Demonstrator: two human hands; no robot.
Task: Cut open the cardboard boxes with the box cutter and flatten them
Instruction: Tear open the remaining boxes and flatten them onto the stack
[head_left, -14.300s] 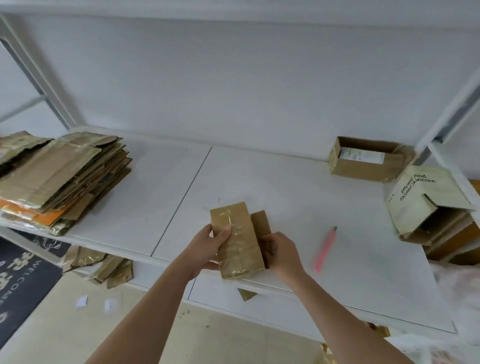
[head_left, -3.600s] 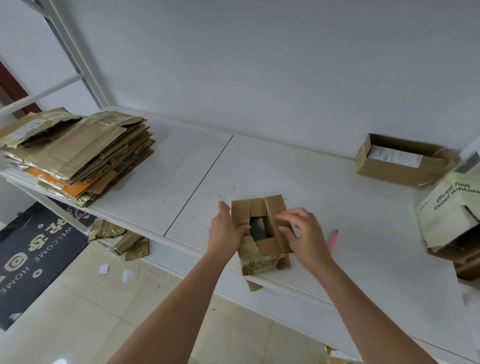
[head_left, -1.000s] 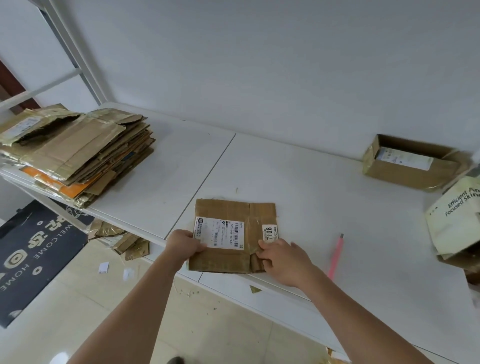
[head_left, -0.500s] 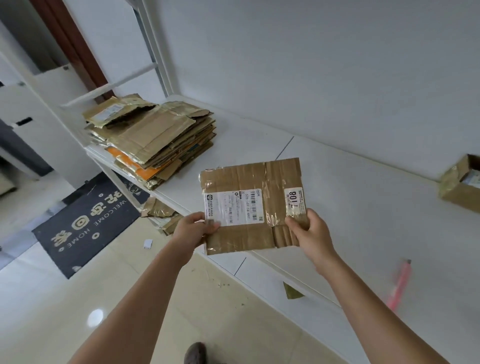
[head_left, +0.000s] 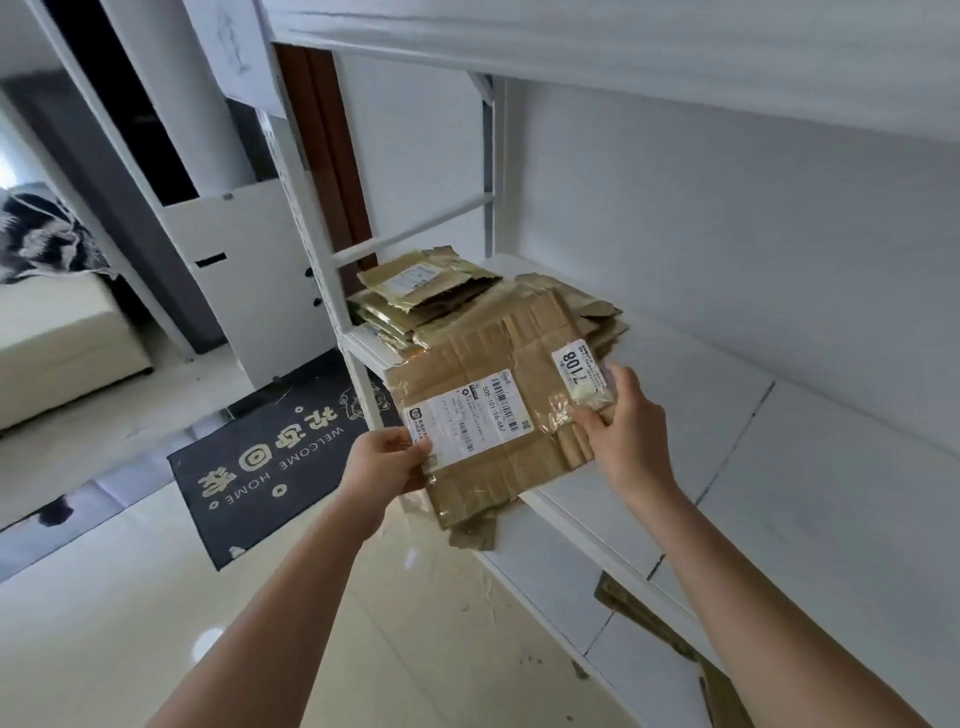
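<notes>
I hold a flattened brown cardboard box (head_left: 498, 374) with a white shipping label and a "7108" sticker, tilted in the air at the shelf's left end. My left hand (head_left: 382, 462) grips its lower left corner. My right hand (head_left: 623, 415) grips its right edge by the sticker. Just behind it lies the stack of flattened boxes (head_left: 431, 293) on the white shelf (head_left: 727, 467). The box cutter and the uncut boxes are out of view.
A white upright post (head_left: 306, 218) of the rack stands left of the stack. A dark welcome mat (head_left: 270, 457) lies on the shiny tile floor below. Cardboard scraps (head_left: 475, 530) hang under the shelf edge, and more cardboard (head_left: 654, 623) lies on a lower level.
My view has swung left. Both hands have carried the flattened box from the shelf's middle toward the stack at the left end, and it now partly covers the stack.
</notes>
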